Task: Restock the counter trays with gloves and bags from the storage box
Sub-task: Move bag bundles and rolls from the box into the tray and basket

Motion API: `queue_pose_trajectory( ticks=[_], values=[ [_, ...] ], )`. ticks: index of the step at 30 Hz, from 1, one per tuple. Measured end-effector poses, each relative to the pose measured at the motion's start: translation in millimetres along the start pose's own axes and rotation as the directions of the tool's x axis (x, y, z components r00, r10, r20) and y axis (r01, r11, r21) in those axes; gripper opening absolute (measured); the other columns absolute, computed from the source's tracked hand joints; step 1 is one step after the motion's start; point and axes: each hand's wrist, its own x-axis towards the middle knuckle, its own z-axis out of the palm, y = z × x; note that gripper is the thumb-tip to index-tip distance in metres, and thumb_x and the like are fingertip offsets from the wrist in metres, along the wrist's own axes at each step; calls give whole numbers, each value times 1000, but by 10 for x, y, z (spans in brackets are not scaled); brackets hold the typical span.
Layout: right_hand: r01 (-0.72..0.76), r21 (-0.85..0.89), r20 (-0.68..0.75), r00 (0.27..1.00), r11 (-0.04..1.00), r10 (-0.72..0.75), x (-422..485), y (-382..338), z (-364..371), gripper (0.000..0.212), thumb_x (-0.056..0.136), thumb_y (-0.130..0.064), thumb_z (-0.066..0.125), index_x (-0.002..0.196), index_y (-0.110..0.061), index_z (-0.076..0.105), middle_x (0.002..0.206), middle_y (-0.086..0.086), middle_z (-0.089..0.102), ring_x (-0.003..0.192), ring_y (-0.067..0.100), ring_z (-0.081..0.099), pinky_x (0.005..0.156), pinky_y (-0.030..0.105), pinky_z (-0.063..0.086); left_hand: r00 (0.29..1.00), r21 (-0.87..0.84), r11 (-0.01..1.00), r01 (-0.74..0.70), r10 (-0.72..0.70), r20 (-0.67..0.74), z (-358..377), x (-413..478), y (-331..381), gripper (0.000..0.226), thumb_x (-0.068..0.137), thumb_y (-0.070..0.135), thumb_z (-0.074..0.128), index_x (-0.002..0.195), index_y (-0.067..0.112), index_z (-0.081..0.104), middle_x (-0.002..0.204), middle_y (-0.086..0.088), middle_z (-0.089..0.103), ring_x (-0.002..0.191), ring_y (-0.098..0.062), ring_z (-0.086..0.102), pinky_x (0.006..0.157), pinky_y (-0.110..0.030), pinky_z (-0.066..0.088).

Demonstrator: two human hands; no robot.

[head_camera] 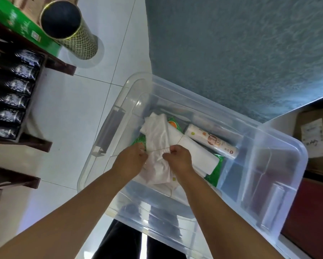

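Observation:
A clear plastic storage box (280, 146) stands on the floor below me. Inside it lies a bundle of white plastic bags (158, 135) tied with a thin rubber band (158, 149). My left hand (131, 159) and my right hand (177, 157) are over the bundle, each pinching the band, which stretches between them. A white roll with printed labels (212, 141) lies beside the bundle, and green packets (215, 171) show under the bags. No counter trays are in view.
A dark wooden shelf (35, 143) with black packets (13, 98) is at the left. A green and gold tube (71, 30) sits above it. A teal wall (241, 43) rises behind the box. A cardboard box (313, 135) is at the right. White floor tiles (73, 113) lie between.

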Motion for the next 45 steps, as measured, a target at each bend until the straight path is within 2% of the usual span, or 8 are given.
queue_pose_trajectory(
  ticks=[5,9,11,15,19,29,39,45],
  values=[
    [18,290,82,996,957,-43,-304,14,-261,17,75,4,66,77,-13,63,79,9,64,70,21,59,62,28,49,989,-307,943,131,-102,110,40,-41,266,24,87,22,52,105,9,60,97,-8,61,86,-25,57,73,-28,41],
    [17,439,182,977,898,-107,-501,87,-388,18,77,6,67,77,-12,66,76,4,69,67,15,64,63,23,54,971,-618,749,237,-166,171,36,-140,378,13,83,21,66,95,21,62,88,1,67,78,-17,63,60,-22,52],
    [46,445,163,978,894,-132,-546,200,-433,20,79,2,67,75,-17,69,67,-7,71,62,7,65,57,15,52,974,-696,682,224,-144,173,22,-193,393,14,81,12,69,92,20,64,94,-6,69,83,-22,66,72,-32,56],
    [164,-128,-161,970,978,-184,-527,581,-648,6,83,-24,67,87,-20,69,86,-5,71,81,13,65,72,21,53,991,-690,715,117,-129,34,-55,-283,418,21,82,8,65,102,14,63,96,-7,67,81,-21,64,67,-28,51],
    [28,-702,-252,925,712,-285,-488,1025,-864,33,80,-39,67,103,-16,65,100,7,69,90,26,64,79,33,53,994,-661,749,33,-92,-54,-136,-338,394,26,83,9,61,108,15,60,97,-3,66,85,-20,63,63,-26,48],
    [82,-916,-43,953,392,-301,-318,1291,-817,44,83,-38,61,119,-15,51,118,6,56,101,20,54,85,30,48,994,-665,747,5,-74,-76,-206,-445,257,13,85,11,57,84,24,58,88,0,64,80,-18,60,69,-29,50],
    [135,-670,-175,927,730,-333,-1011,1038,-907,43,77,-26,69,113,-11,50,109,9,57,88,23,59,67,33,51,994,-676,730,-96,31,-107,-502,-792,335,14,85,9,59,84,23,61,82,1,65,72,-14,59,57,-23,44],
    [155,-558,-451,768,815,-455,-1980,660,-1029,40,67,-32,74,96,-16,51,92,3,59,70,21,58,52,27,41,977,-679,704,-210,180,-116,-784,-1324,664,18,86,11,58,102,18,62,91,-1,66,79,-17,61,67,-28,49]
  ],
)
